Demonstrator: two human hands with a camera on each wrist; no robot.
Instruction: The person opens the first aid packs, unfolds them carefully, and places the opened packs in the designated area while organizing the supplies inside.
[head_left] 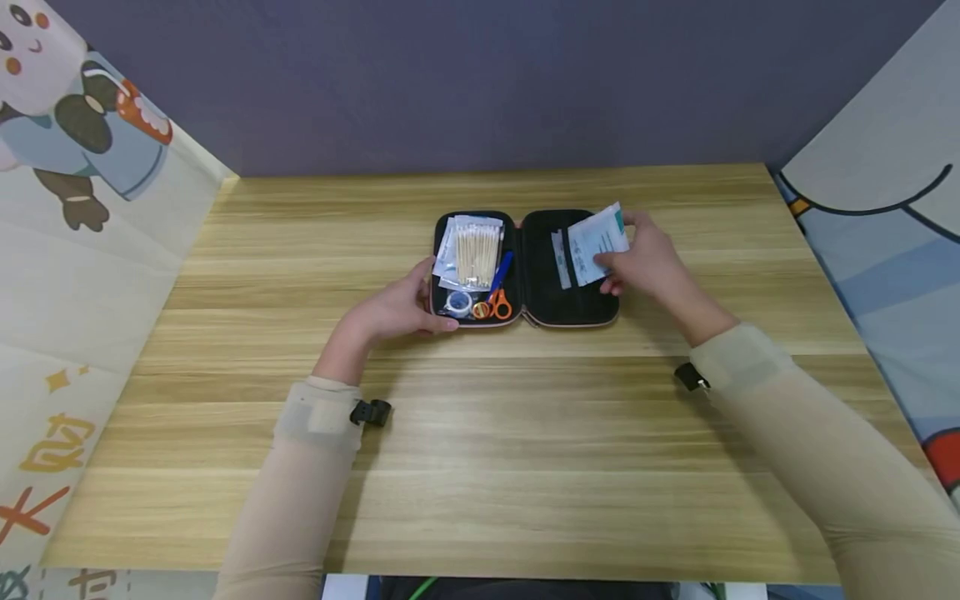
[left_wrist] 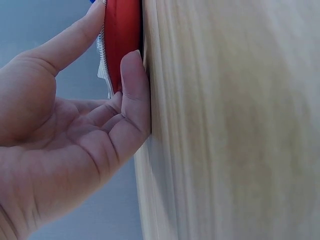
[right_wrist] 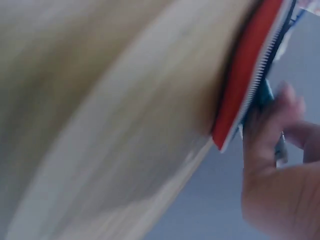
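Observation:
An open zip case with a black lining lies on the table; its outside is red in both wrist views. My left hand holds the case's left half by its side, thumb along the front edge. Between thumb and fingers my right hand pinches a white and teal packet, tilted over the right half. The packet's left part lies by a black elastic strap; whether it is under the strap I cannot tell. A narrow pale packet shows left of the strap.
In the left half lie a bag of cotton swabs, white packets, a blue pen-like thing, orange-handled scissors and a white tape roll. A dark wall stands behind the wooden table.

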